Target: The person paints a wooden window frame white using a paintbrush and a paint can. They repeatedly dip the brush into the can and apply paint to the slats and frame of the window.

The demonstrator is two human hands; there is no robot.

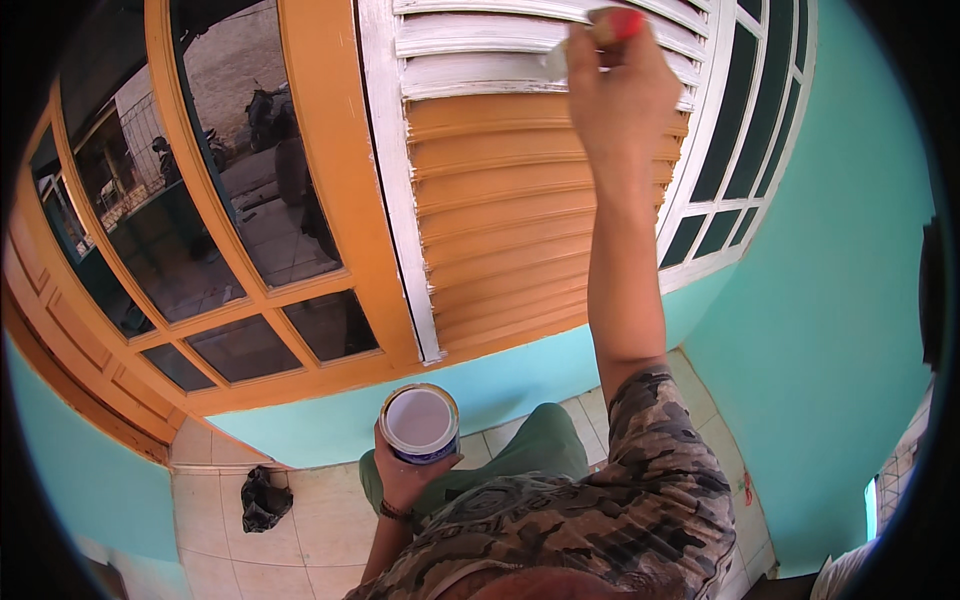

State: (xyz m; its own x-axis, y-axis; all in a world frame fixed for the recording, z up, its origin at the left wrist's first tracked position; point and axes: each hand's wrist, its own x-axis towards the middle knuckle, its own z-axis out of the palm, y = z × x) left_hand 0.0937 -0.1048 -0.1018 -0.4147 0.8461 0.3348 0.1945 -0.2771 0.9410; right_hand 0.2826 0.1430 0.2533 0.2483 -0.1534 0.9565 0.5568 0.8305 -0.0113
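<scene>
My left hand [402, 482] is wrapped round a paint can [420, 422] of white paint, held upright low in front of me. Reaching up, my right hand [628, 100] grips a paintbrush [618, 26] with a red part on its handle. The white bristle end [553, 62] is blurred and lies against or close to a slat; I cannot tell which. Behind it, the upper slats of the louvered shutter [480, 72] and its left frame are white. Its lower slats [505, 215] are orange, with ragged white marks along their side edges.
An orange window frame [335, 130] with dark glass stands at the left, beside an orange door [75, 350]. White-framed panes [700, 210] adjoin the shutter's right. A turquoise wall [815, 330] rises at the right. A black plastic bag [266, 500] lies on the tiled floor [325, 510].
</scene>
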